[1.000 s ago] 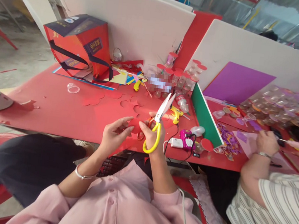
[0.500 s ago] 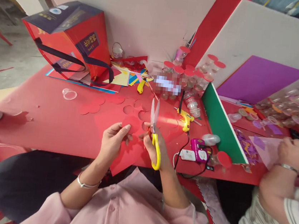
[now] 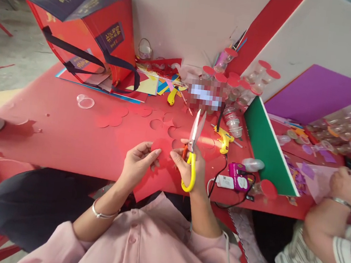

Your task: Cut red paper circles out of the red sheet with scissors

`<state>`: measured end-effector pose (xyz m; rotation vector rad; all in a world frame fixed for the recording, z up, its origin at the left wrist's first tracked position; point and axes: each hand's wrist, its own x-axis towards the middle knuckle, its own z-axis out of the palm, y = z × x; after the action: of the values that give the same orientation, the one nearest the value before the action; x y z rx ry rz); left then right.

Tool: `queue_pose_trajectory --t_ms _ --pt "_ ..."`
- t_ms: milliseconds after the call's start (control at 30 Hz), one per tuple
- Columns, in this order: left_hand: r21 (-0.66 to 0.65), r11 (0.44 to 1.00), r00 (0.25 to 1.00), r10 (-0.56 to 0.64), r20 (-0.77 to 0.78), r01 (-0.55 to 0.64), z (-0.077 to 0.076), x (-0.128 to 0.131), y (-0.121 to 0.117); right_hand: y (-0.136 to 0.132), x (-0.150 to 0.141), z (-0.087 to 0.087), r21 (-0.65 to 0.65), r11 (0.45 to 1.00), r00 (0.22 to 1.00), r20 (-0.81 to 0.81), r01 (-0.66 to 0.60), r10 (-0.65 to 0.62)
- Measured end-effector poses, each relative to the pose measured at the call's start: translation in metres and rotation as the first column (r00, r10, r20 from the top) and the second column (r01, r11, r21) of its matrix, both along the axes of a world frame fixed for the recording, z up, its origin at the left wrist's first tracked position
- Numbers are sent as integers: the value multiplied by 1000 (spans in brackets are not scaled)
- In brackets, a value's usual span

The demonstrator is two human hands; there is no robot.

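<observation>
Scissors point(image 3: 193, 144) have reopened mid-frame, gripped by the right hand point(image 3: 190, 171); left hand point(image 3: 138, 163) pinches the red paper point(image 3: 161, 146); cutting calls for turning it.

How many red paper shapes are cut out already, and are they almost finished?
Several round holes already gape in the red sheet, and cut flower shapes lie on the table. In hand: the left hand holds a red piece while the right hand grips yellow-handled scissors. Much of the sheet remains uncut, so probably not almost finished.
</observation>
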<state>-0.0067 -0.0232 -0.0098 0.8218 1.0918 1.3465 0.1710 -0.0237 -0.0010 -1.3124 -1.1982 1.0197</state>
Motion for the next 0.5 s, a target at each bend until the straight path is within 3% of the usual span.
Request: queue_pose_trajectory --t_ms 200,367,500 --pt "113 990 975 -56 -213 82 -2 1 -11 3 -1 3 -41 998 998 -39 -52 50" --pt "294 941 852 13 -524 167 -7 3 -16 -4 7 0 -8 999 999 14 -44 44" --pt "293 942 873 -3 -487 167 -13 6 -20 -7 6 -4 -19 999 999 11 -36 36"
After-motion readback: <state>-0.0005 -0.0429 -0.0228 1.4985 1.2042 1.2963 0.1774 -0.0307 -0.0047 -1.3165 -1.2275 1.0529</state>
